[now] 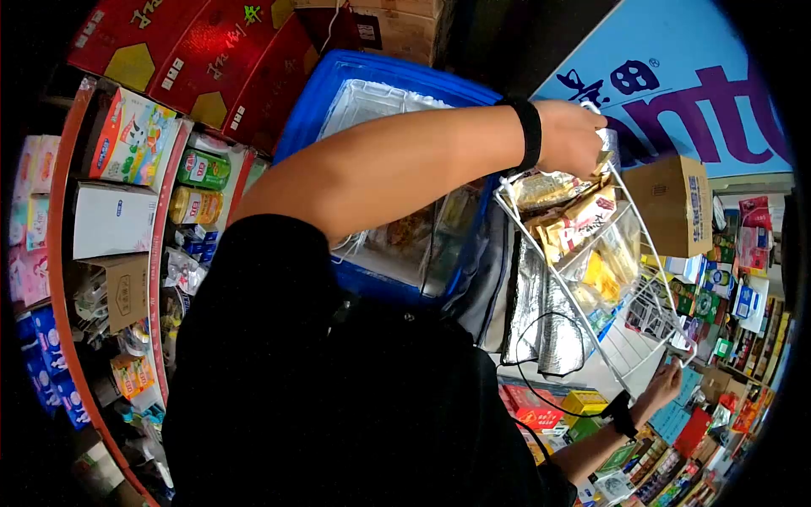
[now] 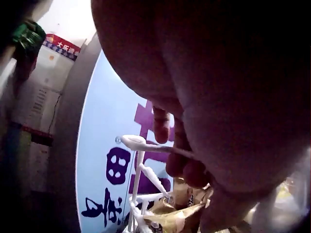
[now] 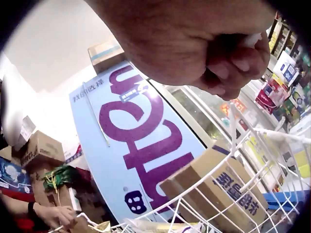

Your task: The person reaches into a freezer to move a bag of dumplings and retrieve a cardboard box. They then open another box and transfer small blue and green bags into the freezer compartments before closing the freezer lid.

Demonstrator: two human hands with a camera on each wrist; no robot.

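Note:
A white wire basket (image 1: 629,372) is held tilted between my two hands. Gold-wrapped ice pops (image 1: 570,224) and clear bags with yellow contents (image 1: 604,275) lie in its upper part. My left hand (image 1: 570,139) reaches across and grips the far end; in the left wrist view its fingers curl by the frosted white wire handle (image 2: 138,143). At the near end my right hand (image 1: 661,390) grips the other handle, and a bit of white shows inside its curled fingers (image 3: 226,73). Frost coats the wires near my left hand.
A blue-rimmed chest (image 1: 304,101) with a frosty inside stands open to the left. Silver insulating sheets (image 1: 549,329) and a black cord (image 1: 528,380) lie below the basket. A cardboard box (image 1: 672,207) stands behind it, before a light-blue panel. Stocked shelves (image 1: 68,253) line the left.

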